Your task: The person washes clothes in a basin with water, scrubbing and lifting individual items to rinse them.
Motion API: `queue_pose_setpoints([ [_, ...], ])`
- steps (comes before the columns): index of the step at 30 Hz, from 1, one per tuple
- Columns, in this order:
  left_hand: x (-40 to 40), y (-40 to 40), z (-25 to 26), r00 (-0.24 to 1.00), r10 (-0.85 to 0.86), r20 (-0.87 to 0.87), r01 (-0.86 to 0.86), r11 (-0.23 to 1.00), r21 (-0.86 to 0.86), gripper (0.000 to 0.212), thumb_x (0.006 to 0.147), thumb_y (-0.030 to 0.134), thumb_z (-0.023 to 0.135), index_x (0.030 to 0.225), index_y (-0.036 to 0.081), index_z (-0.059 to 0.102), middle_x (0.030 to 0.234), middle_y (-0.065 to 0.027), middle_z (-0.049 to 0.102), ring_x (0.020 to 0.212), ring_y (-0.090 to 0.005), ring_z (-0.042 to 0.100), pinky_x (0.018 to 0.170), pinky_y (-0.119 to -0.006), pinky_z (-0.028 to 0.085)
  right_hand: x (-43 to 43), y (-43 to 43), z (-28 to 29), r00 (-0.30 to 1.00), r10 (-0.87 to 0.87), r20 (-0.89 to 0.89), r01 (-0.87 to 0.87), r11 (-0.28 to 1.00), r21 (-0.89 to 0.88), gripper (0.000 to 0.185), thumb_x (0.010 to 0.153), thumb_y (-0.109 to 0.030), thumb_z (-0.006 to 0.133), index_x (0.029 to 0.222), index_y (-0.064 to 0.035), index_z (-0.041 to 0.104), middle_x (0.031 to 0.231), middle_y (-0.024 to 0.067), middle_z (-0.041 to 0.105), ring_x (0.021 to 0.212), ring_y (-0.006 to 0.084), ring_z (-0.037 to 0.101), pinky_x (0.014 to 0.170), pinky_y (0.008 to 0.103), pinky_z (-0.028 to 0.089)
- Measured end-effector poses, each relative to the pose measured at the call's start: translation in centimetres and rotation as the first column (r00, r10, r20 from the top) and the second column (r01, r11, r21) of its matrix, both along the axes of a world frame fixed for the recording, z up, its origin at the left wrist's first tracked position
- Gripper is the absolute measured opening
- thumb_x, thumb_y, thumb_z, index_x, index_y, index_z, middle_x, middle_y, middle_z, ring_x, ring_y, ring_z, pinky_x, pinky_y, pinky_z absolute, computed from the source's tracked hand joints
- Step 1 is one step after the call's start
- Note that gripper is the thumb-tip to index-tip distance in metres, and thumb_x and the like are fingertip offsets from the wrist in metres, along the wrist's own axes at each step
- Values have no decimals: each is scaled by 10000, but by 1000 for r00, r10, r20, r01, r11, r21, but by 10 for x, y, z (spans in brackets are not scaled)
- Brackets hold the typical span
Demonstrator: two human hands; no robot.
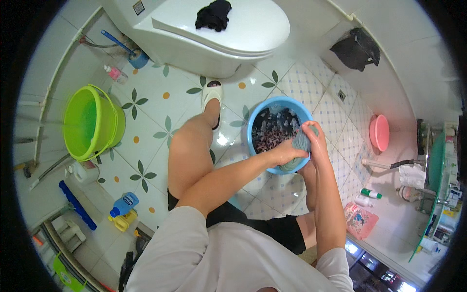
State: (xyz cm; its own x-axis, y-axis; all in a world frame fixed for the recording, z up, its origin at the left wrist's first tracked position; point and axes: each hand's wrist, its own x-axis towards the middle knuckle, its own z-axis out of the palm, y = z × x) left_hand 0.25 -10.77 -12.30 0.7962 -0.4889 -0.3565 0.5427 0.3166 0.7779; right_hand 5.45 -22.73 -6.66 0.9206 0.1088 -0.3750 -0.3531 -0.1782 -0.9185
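A blue plastic basin [251, 127] stands on the tiled floor, holding sudsy water, dark fabric and a patterned cloth [271, 140]. Over its right rim, a bunched grey-green cloth [301, 141] is gripped between both my hands. My left hand [288, 152] appears to be the one reaching in from the left, its fingers partly hidden by the cloth. On the cloth's right side, my right hand [316, 140] is closed around it with the fingertips over the top.
A toilet [255, 25] with a black cloth [213, 15] on its lid stands ahead. A green bucket [118, 127] and several bottles are at the left. A pink basin [379, 133], a black bag [356, 49] and a glass shelf [419, 237] are at the right.
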Motion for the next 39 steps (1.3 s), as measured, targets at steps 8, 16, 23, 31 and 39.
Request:
queue_pose_setpoints([
  [8,-3,13,26,981,-169,-93,136,947,-292,672,817,248,755,1372,99,407,1116,-52,576,953,-160,585,871,-335,488,-5,-18,6,995,-47,83,36,991,130,224,792,-71,650,999,-94,567,878,68,610,778,176,585,677,317,489],
  [16,-13,33,52,986,-166,8,162,949,-270,901,791,176,782,1496,110,224,1404,-63,418,1282,-163,414,1066,-349,360,-4,-8,34,984,-88,152,43,959,280,195,818,-80,623,1002,-63,561,871,94,626,774,193,620,713,327,515],
  [23,-23,30,65,997,-45,-70,34,988,-153,932,751,115,790,1494,113,229,1365,-76,464,1261,-176,436,1053,-352,380,-7,9,37,954,-237,185,167,929,331,178,800,-35,655,962,-64,589,869,41,619,763,125,571,710,258,461],
  [31,-21,9,6,874,118,471,-179,980,86,912,677,214,802,1435,85,310,1282,-149,551,1136,-270,580,927,-388,484,-21,27,18,929,-276,246,257,961,104,175,778,-59,688,924,-49,592,844,41,594,763,143,547,723,275,444],
  [39,-30,14,-13,706,-617,348,-114,385,916,513,701,245,715,1082,3,469,892,-219,686,827,-382,682,740,-462,539,-27,-16,-95,959,-213,184,271,879,-392,212,758,-163,638,940,-59,610,886,139,648,839,292,613,777,378,478],
])
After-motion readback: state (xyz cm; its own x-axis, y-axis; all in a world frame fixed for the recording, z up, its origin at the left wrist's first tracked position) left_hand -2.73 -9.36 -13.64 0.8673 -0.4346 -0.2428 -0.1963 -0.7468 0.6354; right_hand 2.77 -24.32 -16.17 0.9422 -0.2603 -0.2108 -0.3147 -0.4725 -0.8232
